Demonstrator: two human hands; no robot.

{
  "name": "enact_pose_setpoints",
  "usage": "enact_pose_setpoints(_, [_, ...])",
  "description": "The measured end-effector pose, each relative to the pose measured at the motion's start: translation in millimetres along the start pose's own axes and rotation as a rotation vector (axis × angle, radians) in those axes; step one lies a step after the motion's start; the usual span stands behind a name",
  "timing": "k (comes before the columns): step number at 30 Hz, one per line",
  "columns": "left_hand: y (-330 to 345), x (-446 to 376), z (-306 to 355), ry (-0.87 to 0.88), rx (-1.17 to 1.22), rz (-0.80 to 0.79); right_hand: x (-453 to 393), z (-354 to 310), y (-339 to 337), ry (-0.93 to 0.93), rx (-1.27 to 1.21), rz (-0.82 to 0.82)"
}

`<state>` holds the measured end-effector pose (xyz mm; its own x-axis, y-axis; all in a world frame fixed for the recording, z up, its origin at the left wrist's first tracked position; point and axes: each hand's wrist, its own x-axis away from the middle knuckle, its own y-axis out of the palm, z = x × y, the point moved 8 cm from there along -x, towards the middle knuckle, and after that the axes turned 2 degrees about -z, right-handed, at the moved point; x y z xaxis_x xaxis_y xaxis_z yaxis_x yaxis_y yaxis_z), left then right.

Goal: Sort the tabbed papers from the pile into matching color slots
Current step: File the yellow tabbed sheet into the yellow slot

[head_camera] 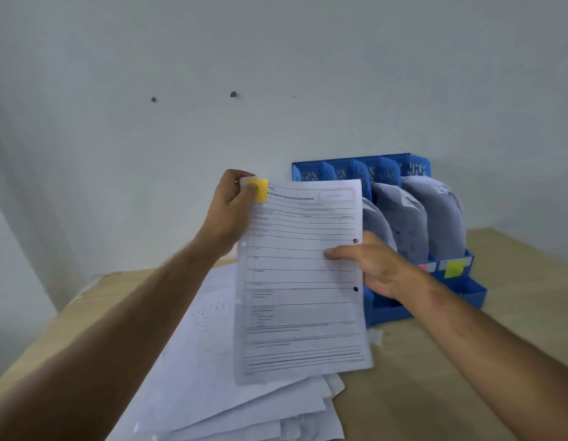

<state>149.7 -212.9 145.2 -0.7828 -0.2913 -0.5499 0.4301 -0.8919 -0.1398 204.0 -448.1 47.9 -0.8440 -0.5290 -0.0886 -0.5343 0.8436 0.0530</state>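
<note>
Printed sheet (301, 275): thin matt paper. Organizer (460, 291): blue, probably plastic. Table (435, 377): smooth pale wood-look top.

wooden table (435, 377): paper pile (212, 377), blue sorter (451, 297)

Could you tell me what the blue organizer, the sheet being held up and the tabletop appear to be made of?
Organizer: looks like moulded plastic, uniform blue, with perforated mesh back walls.
Sheet: thin white printed paper with punched holes along the edges; its yellow tab looks like sticky-note paper.
Tabletop: pale wood-look surface with faint grain, matte; solid wood or laminate cannot be told.
</note>
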Motion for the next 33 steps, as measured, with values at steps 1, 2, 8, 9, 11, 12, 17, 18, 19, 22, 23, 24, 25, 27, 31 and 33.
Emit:
enact_pose_setpoints(1, [10.6,-0.1,3.4,-0.033,0.063,-0.036,2.5,-1.7,-12.3,-0.012,0.033,0.072])
enact_pose_setpoints(2, [21.7,0.5,7.7,-0.065,0.107,-0.08,5.6,-5.0,-23.6,-0.026,0.065,0.139])
enact_pose_setpoints(8, [90.7,1.1,41.7,-0.041,0.068,-0.356,18.8,-19.7,-87.9,-0.032,0.274,0.383])
enact_pose_setpoints(9, [100.0,-1.2,47.8,0.005,0.004,-0.384,22.4,-23.8,-98.0,-0.04,0.288,0.413])
enact_pose_setpoints(11, [115.9,-5.6,56.8,0.096,-0.139,-0.425,30.1,-31.8,-114.9,-0.048,0.319,0.456])
enact_pose_setpoints(12, [123.3,-7.8,59.9,0.135,-0.207,-0.435,34.4,-36.9,-122.0,-0.054,0.335,0.473])
enact_pose_setpoints(17, [148.9,-18.8,53.6,0.323,-0.581,-0.399,48.7,-67.8,-144.9,-0.157,0.451,0.59])
enact_pose_setpoints(18, [153.6,-20.0,51.4,0.385,-0.681,-0.377,49.3,-71.5,-149.5,-0.151,0.481,0.617])
enact_pose_setpoints(19, [157.8,-20.0,48.4,0.427,-0.757,-0.366,49.1,-74.6,-152.0,-0.146,0.509,0.636])
enact_pose_setpoints(22, [175.3,-19.6,35.0,0.429,-0.918,-0.4,50.0,-83.9,-160.6,-0.165,0.571,0.711])
enact_pose_setpoints(23, [181.6,-19.8,30.0,0.422,-0.956,-0.423,52.6,-88.5,-159.9,-0.191,0.599,0.741])
enact_pose_setpoints(24, [187.9,-19.8,25.2,0.413,-0.975,-0.455,56.2,-92.8,-159.0,-0.224,0.644,0.779])
enact_pose_setpoints(25, [194.7,-19.2,21.2,0.401,-0.979,-0.5,59.7,-97.0,-157.3,-0.26,0.698,0.817])
enact_pose_setpoints(27, [208.7,-17.0,13.2,0.38,-0.989,-0.612,62.7,-102.3,-155.0,-0.311,0.828,0.875])
enact_pose_setpoints(31, [232.6,-12.9,-4.3,0.279,-1.066,-0.813,64.8,-115.9,-147.0,-0.376,0.978,0.942])
enact_pose_setpoints(33, [240.8,-13.0,-9.2,0.248,-1.117,-0.862,59.9,-121.7,-139.6,-0.408,0.993,0.931])
